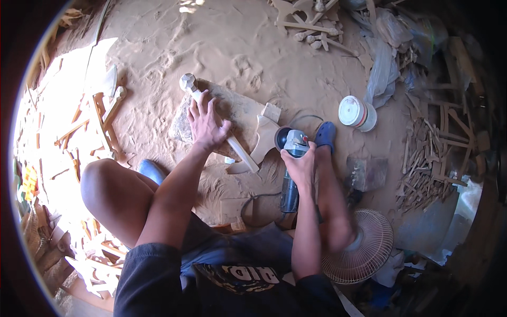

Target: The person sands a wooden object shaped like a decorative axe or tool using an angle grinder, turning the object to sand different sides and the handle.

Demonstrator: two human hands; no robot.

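Observation:
My left hand (pixel 207 124) lies across a pale wooden stick with a faceted knob (pixel 239 152), its fingers spread over the shaft, holding it against a worn block (pixel 240 100). The knobbed end points up and to the left; part of the shaft is hidden under my palm. My right hand (pixel 302 168) is closed around the body of an angle grinder (pixel 289 193). The grinder's dark round disc (pixel 282 138) faces the stick but stays apart from it. A curved wooden piece (pixel 265 134) lies between the disc and the stick.
A white tub (pixel 355 112) stands beyond my right foot. A round caged fan (pixel 364 248) sits beside my right leg. Wooden offcuts (pixel 430 158) lie heaped at right, more knobbed pieces (pixel 317 29) at the top. An axe-like blade (pixel 108 82) is at left; a cord (pixel 252 198) loops near the grinder.

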